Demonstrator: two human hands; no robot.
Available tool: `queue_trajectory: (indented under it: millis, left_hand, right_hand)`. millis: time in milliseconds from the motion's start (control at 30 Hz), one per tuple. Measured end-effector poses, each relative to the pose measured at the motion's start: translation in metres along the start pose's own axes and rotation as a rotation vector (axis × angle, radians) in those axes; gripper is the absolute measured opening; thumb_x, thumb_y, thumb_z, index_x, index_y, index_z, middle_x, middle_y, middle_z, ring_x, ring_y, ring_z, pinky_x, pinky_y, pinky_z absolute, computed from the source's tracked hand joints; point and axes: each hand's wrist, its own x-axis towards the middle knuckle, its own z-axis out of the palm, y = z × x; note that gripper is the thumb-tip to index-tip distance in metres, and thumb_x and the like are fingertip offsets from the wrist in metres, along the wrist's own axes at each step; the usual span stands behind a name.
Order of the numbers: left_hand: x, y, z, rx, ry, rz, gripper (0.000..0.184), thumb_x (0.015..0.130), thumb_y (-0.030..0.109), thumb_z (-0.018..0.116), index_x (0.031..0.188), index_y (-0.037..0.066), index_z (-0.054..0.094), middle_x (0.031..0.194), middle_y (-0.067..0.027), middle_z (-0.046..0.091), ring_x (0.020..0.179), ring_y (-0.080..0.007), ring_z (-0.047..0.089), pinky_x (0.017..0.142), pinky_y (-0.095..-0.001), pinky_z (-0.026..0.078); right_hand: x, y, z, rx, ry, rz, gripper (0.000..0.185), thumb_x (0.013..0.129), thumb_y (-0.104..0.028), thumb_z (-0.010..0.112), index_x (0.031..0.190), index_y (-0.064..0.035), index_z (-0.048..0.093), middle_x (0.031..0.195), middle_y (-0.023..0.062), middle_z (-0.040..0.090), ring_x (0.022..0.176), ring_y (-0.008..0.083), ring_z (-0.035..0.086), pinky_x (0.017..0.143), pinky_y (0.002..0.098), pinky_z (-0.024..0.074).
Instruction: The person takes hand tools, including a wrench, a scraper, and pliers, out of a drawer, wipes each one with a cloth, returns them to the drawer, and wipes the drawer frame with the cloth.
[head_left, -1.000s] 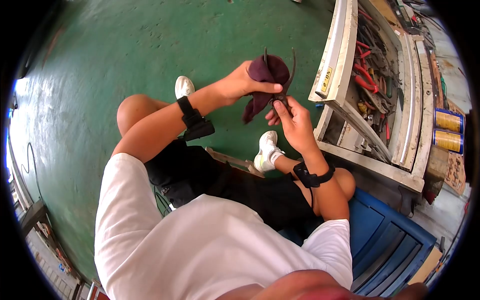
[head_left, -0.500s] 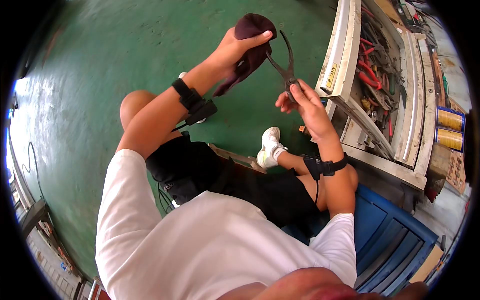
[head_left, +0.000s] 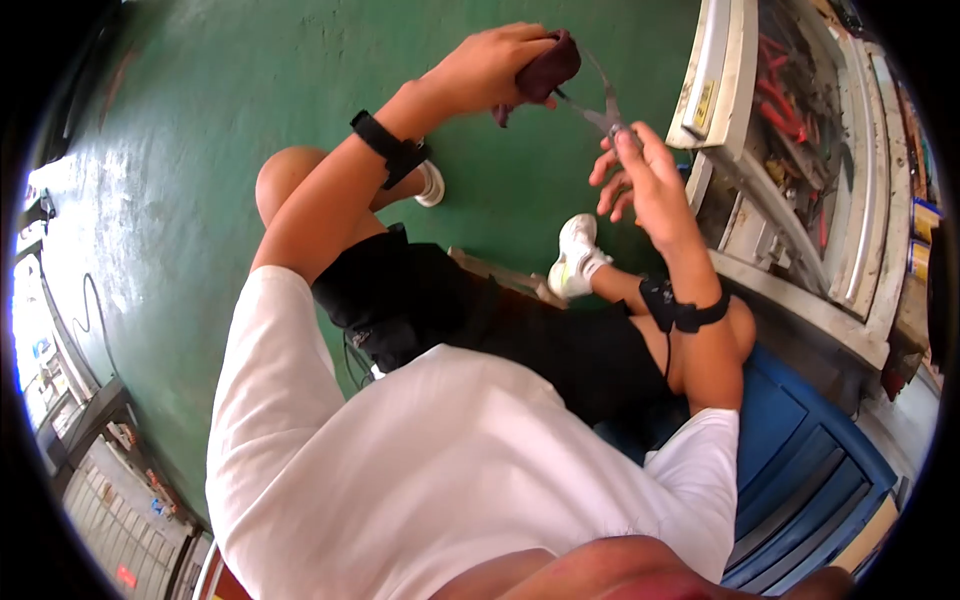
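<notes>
My left hand point(head_left: 488, 68) is closed around a dark maroon cloth point(head_left: 550, 68), held out over the green floor. Bare-metal pliers point(head_left: 609, 120) are pinched in my right hand point(head_left: 652, 185) near their pivot, between thumb and fingers. Their two curved handles spread apart, pointing up and left. The cloth lies close against the handle ends; whether it wraps one of them is hard to see. The other fingers of my right hand are loosely bent below the pliers.
To the right stands an off-white metal drawer unit point(head_left: 745, 115), its pulled-out drawer holding several red-handled pliers point(head_left: 780, 110) and other tools. A blue plastic seat point(head_left: 800, 440) is at lower right. My legs and white shoe point(head_left: 575, 255) are below my hands on the green floor point(head_left: 230, 90).
My left hand has turned over, knuckles now up, and bunched the cloth tighter by the handle ends. Both hands and the pliers appear further up and right; the whole view has shifted too.
</notes>
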Motion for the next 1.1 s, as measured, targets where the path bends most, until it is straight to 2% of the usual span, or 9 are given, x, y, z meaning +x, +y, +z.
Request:
queue_trajectory:
  millis: [200, 267, 333, 367, 433, 633, 767, 833, 1100]
  left_hand:
    - [0.004, 0.007, -0.003, 0.09, 0.327, 0.044, 0.02, 0.08, 0.013, 0.074, 0.096, 0.005, 0.066, 0.086, -0.0134, 0.059, 0.08, -0.031, 0.061, 0.072, -0.0394, 0.05]
    - [0.01, -0.005, -0.014, 0.029, 0.543, -0.246, 0.02, 0.081, 0.015, 0.075, 0.096, 0.006, 0.066, 0.085, -0.0105, 0.062, 0.078, -0.0274, 0.062, 0.068, -0.0385, 0.05]
    - [0.013, -0.024, -0.028, -0.536, 0.625, -0.843, 0.031, 0.083, 0.027, 0.076, 0.101, 0.005, 0.064, 0.09, -0.0089, 0.066, 0.078, -0.024, 0.064, 0.066, -0.0373, 0.052]
    - [0.01, -0.033, -0.03, -0.525, 0.605, -0.844, 0.031, 0.083, 0.027, 0.076, 0.101, 0.005, 0.064, 0.09, -0.0089, 0.066, 0.078, -0.024, 0.064, 0.066, -0.0373, 0.052]
    - [0.004, -0.045, -0.031, -1.25, 0.857, -0.564, 0.035, 0.086, 0.029, 0.07, 0.109, 0.003, 0.062, 0.097, -0.0097, 0.068, 0.08, -0.0214, 0.066, 0.063, -0.0352, 0.053]
    - [-0.004, -0.004, 0.007, -1.51, 0.277, -0.71, 0.048, 0.075, 0.003, 0.058, 0.123, 0.001, 0.056, 0.104, -0.0122, 0.067, 0.09, -0.024, 0.067, 0.082, -0.0353, 0.057]
    - [-0.009, 0.041, 0.016, -1.516, -0.054, -0.457, 0.059, 0.073, -0.003, 0.058, 0.132, 0.002, 0.051, 0.111, -0.0122, 0.066, 0.099, -0.0252, 0.066, 0.085, -0.0391, 0.056]
    - [-0.015, 0.044, 0.019, -1.546, -0.315, -0.307, 0.054, 0.078, 0.0, 0.077, 0.127, 0.003, 0.055, 0.115, -0.009, 0.067, 0.106, -0.0214, 0.064, 0.089, -0.0348, 0.053]
    - [-0.011, 0.057, 0.026, -1.583, -0.298, -0.285, 0.06, 0.077, -0.012, 0.071, 0.131, 0.0, 0.05, 0.112, -0.0119, 0.067, 0.103, -0.0221, 0.066, 0.094, -0.0355, 0.052]
  right_hand:
    - [0.003, 0.008, 0.01, -0.015, 0.012, -0.016, 0.039, 0.104, -0.043, 0.044, 0.111, -0.0043, 0.05, 0.076, 0.0079, 0.06, 0.053, 0.0128, 0.058, 0.046, 0.0228, 0.0442]
    - [0.002, 0.01, 0.015, 0.047, -0.031, -0.046, 0.037, 0.105, -0.038, 0.041, 0.109, -0.0021, 0.051, 0.072, 0.0077, 0.061, 0.051, 0.0132, 0.059, 0.046, 0.0239, 0.0461]
    - [-0.007, 0.01, 0.012, 0.096, -0.057, -0.051, 0.036, 0.106, -0.037, 0.041, 0.109, -0.0029, 0.051, 0.071, 0.0071, 0.06, 0.051, 0.0127, 0.058, 0.046, 0.0236, 0.0464]
    - [-0.011, 0.009, 0.011, 0.119, -0.073, -0.069, 0.036, 0.106, -0.037, 0.04, 0.11, -0.0034, 0.051, 0.07, 0.0068, 0.059, 0.051, 0.0125, 0.058, 0.047, 0.0236, 0.0467]
    - [-0.012, 0.013, 0.009, 0.197, -0.111, -0.13, 0.035, 0.106, -0.037, 0.04, 0.112, -0.0049, 0.051, 0.071, 0.006, 0.059, 0.052, 0.0122, 0.058, 0.047, 0.024, 0.0471]
    - [-0.018, 0.01, 0.01, 0.351, -0.169, -0.165, 0.037, 0.106, -0.04, 0.04, 0.113, -0.0059, 0.052, 0.075, 0.0062, 0.059, 0.056, 0.0122, 0.057, 0.05, 0.0257, 0.0483]
    - [-0.019, 0.01, 0.012, 0.302, -0.141, -0.18, 0.037, 0.105, -0.04, 0.041, 0.112, -0.0058, 0.053, 0.074, 0.0057, 0.058, 0.056, 0.0126, 0.056, 0.05, 0.0258, 0.048]
    - [-0.019, 0.012, 0.013, 0.28, -0.202, -0.121, 0.035, 0.104, -0.039, 0.043, 0.111, -0.0058, 0.054, 0.073, 0.0053, 0.058, 0.056, 0.0136, 0.057, 0.05, 0.0262, 0.048]
    - [-0.02, 0.015, 0.011, 0.333, -0.219, -0.064, 0.037, 0.103, -0.039, 0.046, 0.106, -0.0041, 0.057, 0.073, 0.0043, 0.059, 0.066, 0.0145, 0.062, 0.054, 0.0267, 0.0496]
